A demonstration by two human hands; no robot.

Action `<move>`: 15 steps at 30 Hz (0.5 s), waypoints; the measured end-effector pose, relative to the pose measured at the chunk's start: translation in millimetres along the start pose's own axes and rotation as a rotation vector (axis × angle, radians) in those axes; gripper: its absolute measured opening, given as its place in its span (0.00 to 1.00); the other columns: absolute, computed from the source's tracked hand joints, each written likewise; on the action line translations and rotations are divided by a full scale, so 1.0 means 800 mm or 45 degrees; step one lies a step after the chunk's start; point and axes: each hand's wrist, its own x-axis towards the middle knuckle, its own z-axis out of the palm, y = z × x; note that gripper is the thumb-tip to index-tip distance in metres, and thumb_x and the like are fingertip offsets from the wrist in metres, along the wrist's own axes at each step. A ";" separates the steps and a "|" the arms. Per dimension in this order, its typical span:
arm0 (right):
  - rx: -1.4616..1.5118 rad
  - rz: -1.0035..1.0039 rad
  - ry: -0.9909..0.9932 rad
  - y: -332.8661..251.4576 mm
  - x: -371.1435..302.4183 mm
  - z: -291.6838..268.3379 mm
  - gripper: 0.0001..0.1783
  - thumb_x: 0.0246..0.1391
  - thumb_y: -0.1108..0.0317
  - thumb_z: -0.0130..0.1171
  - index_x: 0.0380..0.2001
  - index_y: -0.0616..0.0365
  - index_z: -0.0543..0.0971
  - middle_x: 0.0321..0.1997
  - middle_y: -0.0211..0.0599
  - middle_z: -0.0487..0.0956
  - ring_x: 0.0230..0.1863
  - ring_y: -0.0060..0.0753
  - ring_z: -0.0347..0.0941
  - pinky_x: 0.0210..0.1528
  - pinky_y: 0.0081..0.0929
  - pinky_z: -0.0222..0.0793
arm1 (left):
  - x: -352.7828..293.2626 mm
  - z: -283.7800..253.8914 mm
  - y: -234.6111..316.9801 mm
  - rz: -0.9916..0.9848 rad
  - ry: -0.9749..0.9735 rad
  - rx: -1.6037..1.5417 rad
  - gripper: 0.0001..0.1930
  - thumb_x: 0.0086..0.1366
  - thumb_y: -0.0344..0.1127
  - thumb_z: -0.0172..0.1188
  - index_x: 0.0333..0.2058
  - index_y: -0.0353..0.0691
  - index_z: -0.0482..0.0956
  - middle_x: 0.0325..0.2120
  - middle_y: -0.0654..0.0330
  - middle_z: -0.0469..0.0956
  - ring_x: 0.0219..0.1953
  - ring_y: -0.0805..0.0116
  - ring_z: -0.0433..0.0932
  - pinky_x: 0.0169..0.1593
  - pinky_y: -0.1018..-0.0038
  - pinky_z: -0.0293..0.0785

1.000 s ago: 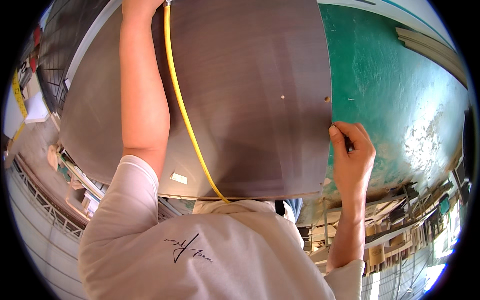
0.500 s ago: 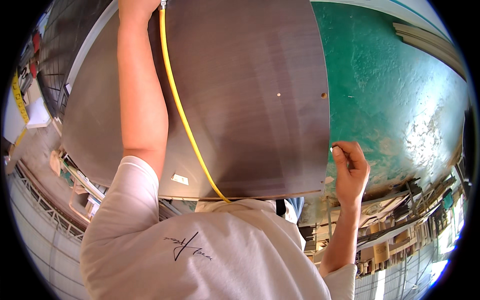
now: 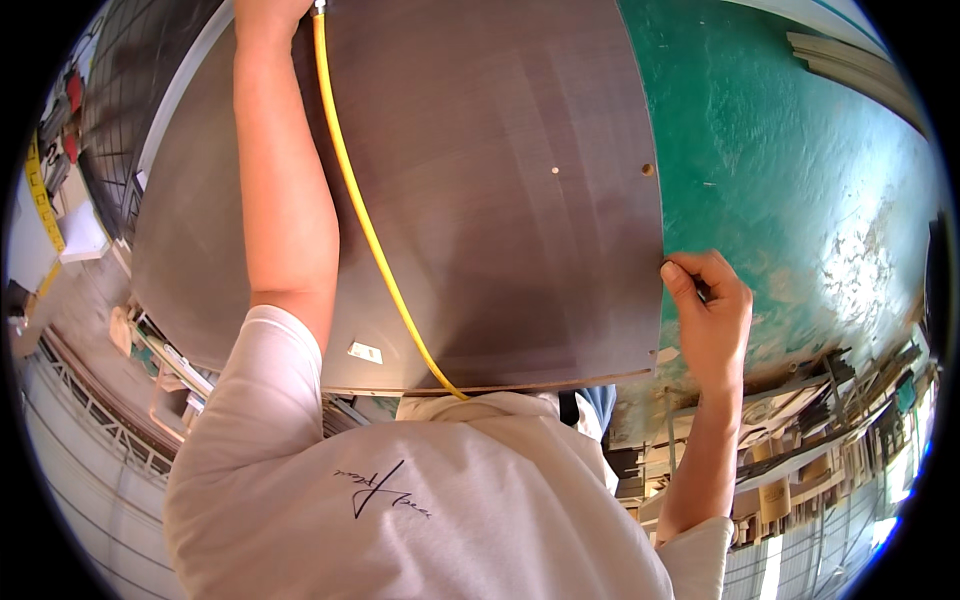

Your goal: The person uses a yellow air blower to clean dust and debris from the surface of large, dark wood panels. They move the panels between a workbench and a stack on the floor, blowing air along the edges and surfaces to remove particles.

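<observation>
Right hand (image 3: pixel 714 300) at the right edge of the large brown panel (image 3: pixel 480 250): thumb and forefinger pressed together, tips at or just beside the edge, other fingers curled in. Can't tell whether anything small is pinched between them. Left hand (image 3: pixel 270 12) at the top of the view, mostly cut off by the frame; can't tell its finger state or whether it grips anything. Metal fitting (image 3: pixel 320 6) just beside it, on the end of the yellow hose (image 3: pixel 365 225). Hose runs down over the panel, bowing slightly, and crosses the near edge by the person's waist.

Panel spreads in front of the person, left forearm (image 3: pixel 285 180) stretched over it. Small pale round spot (image 3: pixel 556 170) on its right part; tan round hole (image 3: pixel 648 170) close to the right edge, farther from the body than the right hand. White label (image 3: pixel 366 352) near the near edge, left of the hose. Green surface (image 3: pixel 760 150) to the panel's right, glossy and scuffed. Stacked strips (image 3: pixel 855 70) at upper right.
</observation>
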 end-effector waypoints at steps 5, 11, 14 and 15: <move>0.155 0.060 0.056 0.014 -0.004 0.000 0.07 0.61 0.71 0.67 0.38 0.66 0.84 0.30 0.30 0.77 0.30 0.22 0.68 0.35 0.23 0.66 | -0.006 0.001 0.011 -0.121 0.018 -0.021 0.13 0.66 0.36 0.65 0.44 0.34 0.85 0.35 0.66 0.83 0.38 0.77 0.77 0.45 0.77 0.71; -0.026 -0.066 0.169 -0.012 -0.013 0.016 0.07 0.61 0.73 0.66 0.39 0.66 0.85 0.30 0.35 0.77 0.29 0.26 0.70 0.35 0.25 0.68 | 0.002 0.002 -0.008 -0.053 -0.015 -0.082 0.13 0.67 0.37 0.65 0.44 0.34 0.85 0.36 0.65 0.83 0.38 0.77 0.77 0.44 0.78 0.70; -0.141 -0.051 0.159 -0.008 -0.023 0.011 0.07 0.61 0.73 0.65 0.39 0.66 0.85 0.30 0.38 0.77 0.28 0.30 0.71 0.34 0.26 0.68 | 0.001 0.002 -0.006 0.003 0.010 -0.051 0.13 0.67 0.39 0.65 0.44 0.35 0.86 0.33 0.67 0.81 0.35 0.78 0.75 0.41 0.79 0.69; -0.201 -0.072 0.149 -0.004 -0.031 0.008 0.07 0.61 0.73 0.65 0.39 0.66 0.85 0.30 0.40 0.76 0.28 0.32 0.71 0.34 0.27 0.69 | -0.008 0.000 0.020 -0.151 0.018 0.077 0.13 0.68 0.40 0.64 0.43 0.36 0.86 0.30 0.69 0.79 0.32 0.79 0.72 0.38 0.78 0.66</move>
